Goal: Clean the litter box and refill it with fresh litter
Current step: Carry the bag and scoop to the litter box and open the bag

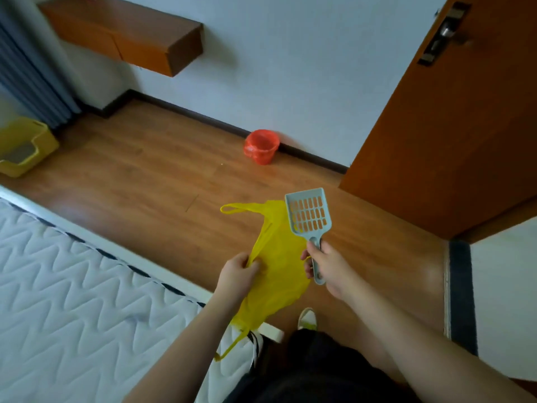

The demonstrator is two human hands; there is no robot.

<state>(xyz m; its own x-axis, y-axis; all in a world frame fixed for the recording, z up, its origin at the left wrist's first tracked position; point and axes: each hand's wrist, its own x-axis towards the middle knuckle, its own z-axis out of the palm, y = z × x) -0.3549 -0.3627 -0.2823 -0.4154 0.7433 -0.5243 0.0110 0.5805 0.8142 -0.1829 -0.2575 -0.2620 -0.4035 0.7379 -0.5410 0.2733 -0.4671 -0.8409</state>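
A yellow litter box [26,146] with grey litter inside sits on the floor at the far left, beside a blue curtain. My right hand [328,266] grips the handle of a grey slotted litter scoop [309,216], which points up and away from me. My left hand [236,276] pinches the edge of a yellow plastic bag [279,271] that hangs between both hands. Fingers of my right hand also touch the bag's right edge. Both hands are far from the litter box.
A small red bucket [261,146] stands against the white wall. A quilted white mattress [72,301] fills the lower left. An open wooden door [450,126] is at right, a wall-mounted wooden cabinet [130,36] at top left. Wood floor [151,181] lies between.
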